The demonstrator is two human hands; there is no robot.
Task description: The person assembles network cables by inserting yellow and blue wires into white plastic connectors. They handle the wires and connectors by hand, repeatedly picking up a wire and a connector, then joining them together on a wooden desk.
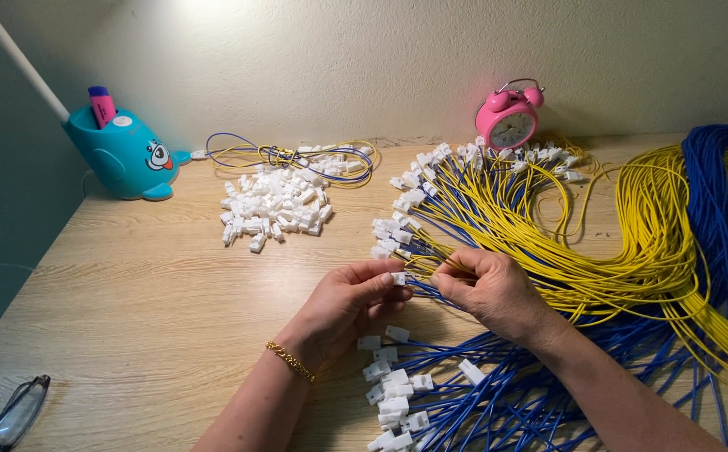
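Right at the middle of the desk (146,310), the left hand (343,305) pinches a small white plug (398,278) between thumb and forefinger, its grip closed on that piece alone. Directly to its right, almost touching, the right hand (489,289) has its fingers closed around the ends of yellow wires (632,251), whose tips point leftward toward the plug. So the wire end lies just right of the plug, its long axis running roughly left to right across the desk, and the two hands meet nearly fingertip to fingertip. Whether the wire tip is already inside the plug cannot be told. Below the hands lie blue wires (531,393) already carrying white plugs, fanned toward the near edge. Farther back a heap of loose plugs (274,205) sits well apart to the left, nearer the left hand, with a pink alarm clock (508,121), a teal pen holder (125,155) and glasses (14,414) beyond.
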